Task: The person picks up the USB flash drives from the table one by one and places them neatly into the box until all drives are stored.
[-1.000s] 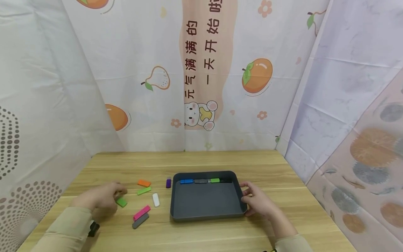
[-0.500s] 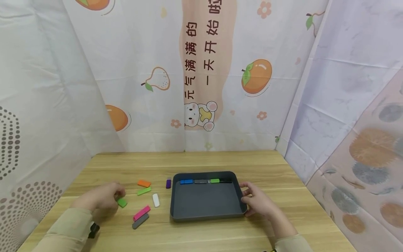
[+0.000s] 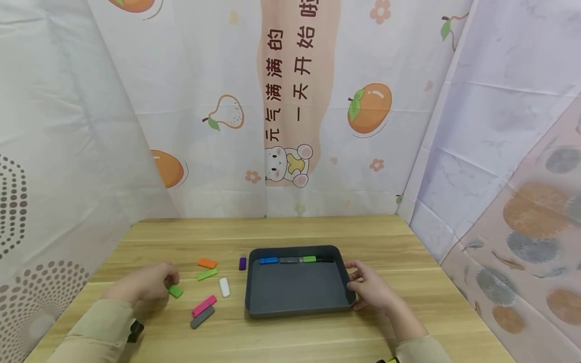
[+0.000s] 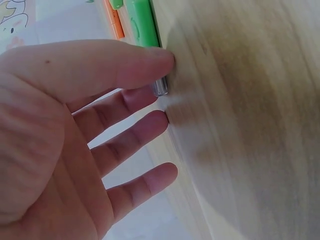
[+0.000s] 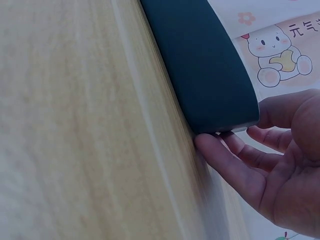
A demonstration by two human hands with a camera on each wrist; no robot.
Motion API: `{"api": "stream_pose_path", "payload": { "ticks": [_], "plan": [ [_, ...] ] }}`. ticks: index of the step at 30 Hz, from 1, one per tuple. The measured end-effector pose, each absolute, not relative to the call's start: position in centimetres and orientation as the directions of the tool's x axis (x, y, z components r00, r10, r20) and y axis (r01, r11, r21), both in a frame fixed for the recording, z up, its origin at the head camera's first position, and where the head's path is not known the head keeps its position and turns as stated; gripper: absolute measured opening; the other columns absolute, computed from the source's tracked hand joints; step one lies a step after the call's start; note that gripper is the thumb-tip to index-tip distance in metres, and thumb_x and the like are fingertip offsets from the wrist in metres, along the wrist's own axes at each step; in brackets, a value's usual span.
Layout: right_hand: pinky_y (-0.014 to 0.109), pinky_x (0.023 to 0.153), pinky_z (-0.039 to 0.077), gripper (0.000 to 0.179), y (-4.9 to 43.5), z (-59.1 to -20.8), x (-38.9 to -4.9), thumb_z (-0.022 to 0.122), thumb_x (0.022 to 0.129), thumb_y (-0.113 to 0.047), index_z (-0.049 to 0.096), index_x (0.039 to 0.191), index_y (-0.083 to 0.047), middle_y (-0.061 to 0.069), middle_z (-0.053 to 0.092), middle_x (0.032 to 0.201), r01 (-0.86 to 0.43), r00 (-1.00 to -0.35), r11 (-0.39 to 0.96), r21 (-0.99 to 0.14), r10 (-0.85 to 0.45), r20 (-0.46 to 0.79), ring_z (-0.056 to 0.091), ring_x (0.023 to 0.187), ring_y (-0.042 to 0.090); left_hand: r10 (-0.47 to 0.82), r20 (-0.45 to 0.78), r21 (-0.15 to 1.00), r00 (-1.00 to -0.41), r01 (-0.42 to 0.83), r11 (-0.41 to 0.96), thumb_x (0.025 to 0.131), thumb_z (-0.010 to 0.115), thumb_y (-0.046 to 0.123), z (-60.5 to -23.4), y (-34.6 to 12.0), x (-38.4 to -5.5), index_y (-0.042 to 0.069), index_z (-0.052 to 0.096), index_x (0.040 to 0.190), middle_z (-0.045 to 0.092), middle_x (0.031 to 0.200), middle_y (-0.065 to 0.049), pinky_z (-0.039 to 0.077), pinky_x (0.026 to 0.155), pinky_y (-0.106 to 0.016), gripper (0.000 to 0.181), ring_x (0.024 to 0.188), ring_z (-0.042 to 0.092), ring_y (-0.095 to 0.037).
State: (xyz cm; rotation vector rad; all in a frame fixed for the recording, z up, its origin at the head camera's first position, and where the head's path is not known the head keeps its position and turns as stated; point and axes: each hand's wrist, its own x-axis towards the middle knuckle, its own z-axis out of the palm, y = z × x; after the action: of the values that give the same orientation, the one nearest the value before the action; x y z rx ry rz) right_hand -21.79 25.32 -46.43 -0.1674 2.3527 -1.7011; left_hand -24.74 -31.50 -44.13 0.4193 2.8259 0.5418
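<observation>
White cloth (image 3: pixel 190 121) hangs behind the table, printed with oranges, flowers and a white cartoon animal under brown characters, the topmost cut off by the upper edge; a dotted cloth (image 3: pixel 50 136) walls the left side and a patterned one (image 3: pixel 513 151) the right, both running out of view. The wood-grain table (image 3: pixel 317 340) has its near edge cut off. On it, around the middle, lies a dark grey tray (image 3: pixel 297 290). The left hand (image 3: pixel 147 283) and right hand (image 3: pixel 374 290) come from beige sleeves (image 3: pixel 91 330), cropped below. The right hand's fingers, slightly bent and apart, rest on the outside of the tray's right wall, some of them partly hidden behind its corner. At the table's left, the left hand pinches a green stick (image 3: pixel 175 291): the thumb crosses it near its clear end, the index finger is mostly hidden, and the others are spread. Just right lie pink (image 3: pixel 204 306) and grey (image 3: pixel 202 318) sticks side by side, a white one (image 3: pixel 224 288), a slim green one (image 3: pixel 207 274), an orange one (image 3: pixel 207 263) and, beside the tray, a purple one (image 3: pixel 242 263). Inside, along the far wall, blue (image 3: pixel 268 260), grey (image 3: pixel 289 260), lime (image 3: pixel 309 259) and black (image 3: pixel 325 259) sticks form a row, the black hard to make out.
</observation>
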Motion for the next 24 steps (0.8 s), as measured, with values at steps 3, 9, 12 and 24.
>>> {"api": "stream_pose_path", "payload": {
  "ticks": [3, 9, 12, 24],
  "plan": [
    [0.053, 0.057, 0.057, 0.049, 25.31, -46.35, -21.77, 0.055, 0.097, 0.005, 0.042, 0.144, -0.001, 0.025, 0.045, 0.113, 0.041, -0.966, 0.318, -0.947, -0.228, -0.118, 0.059, 0.083, 0.034, 0.323, -0.172, 0.39, -0.931, 0.237, 0.89, 0.067, 0.071, -0.016, -44.17, -31.54, -24.81, 0.011, 0.067, 0.089, 0.059, 0.09, -0.002, 0.052, 0.074, -0.045, 0.035, 0.084, 0.056, -0.022],
    [0.052, 0.057, 0.057, 0.049, 25.3, -46.33, -21.73, 0.055, 0.097, 0.006, 0.042, 0.144, 0.0, 0.025, 0.046, 0.113, 0.038, -0.967, 0.322, -0.946, -0.229, -0.117, 0.06, 0.083, 0.034, 0.338, -0.166, 0.381, -0.926, 0.256, 0.889, 0.067, 0.068, -0.016, -44.2, -31.56, -24.81, 0.012, 0.066, 0.086, 0.059, 0.087, 0.0, 0.051, 0.074, -0.044, 0.035, 0.082, 0.056, -0.021],
    [0.052, 0.057, 0.058, 0.049, 25.34, -46.38, -21.71, 0.055, 0.097, 0.005, 0.042, 0.144, 0.0, 0.025, 0.046, 0.113, 0.039, -0.966, 0.321, -0.946, -0.231, -0.118, 0.061, 0.083, 0.033, 0.344, -0.178, 0.379, -0.922, 0.258, 0.889, 0.067, 0.067, -0.017, -44.16, -31.48, -24.85, 0.013, 0.065, 0.085, 0.059, 0.085, 0.001, 0.051, 0.074, -0.045, 0.035, 0.081, 0.056, -0.02],
    [0.052, 0.057, 0.058, 0.05, 25.42, -46.37, -21.85, 0.054, 0.097, 0.006, 0.041, 0.145, 0.0, 0.026, 0.046, 0.114, 0.039, -0.966, 0.321, -0.946, -0.229, -0.118, 0.062, 0.082, 0.033, 0.363, -0.162, 0.383, -0.918, 0.281, 0.88, 0.068, 0.063, -0.02, -44.13, -31.21, -24.92, 0.013, 0.066, 0.083, 0.06, 0.082, 0.002, 0.052, 0.074, -0.045, 0.036, 0.079, 0.055, -0.02]
  ]
}}
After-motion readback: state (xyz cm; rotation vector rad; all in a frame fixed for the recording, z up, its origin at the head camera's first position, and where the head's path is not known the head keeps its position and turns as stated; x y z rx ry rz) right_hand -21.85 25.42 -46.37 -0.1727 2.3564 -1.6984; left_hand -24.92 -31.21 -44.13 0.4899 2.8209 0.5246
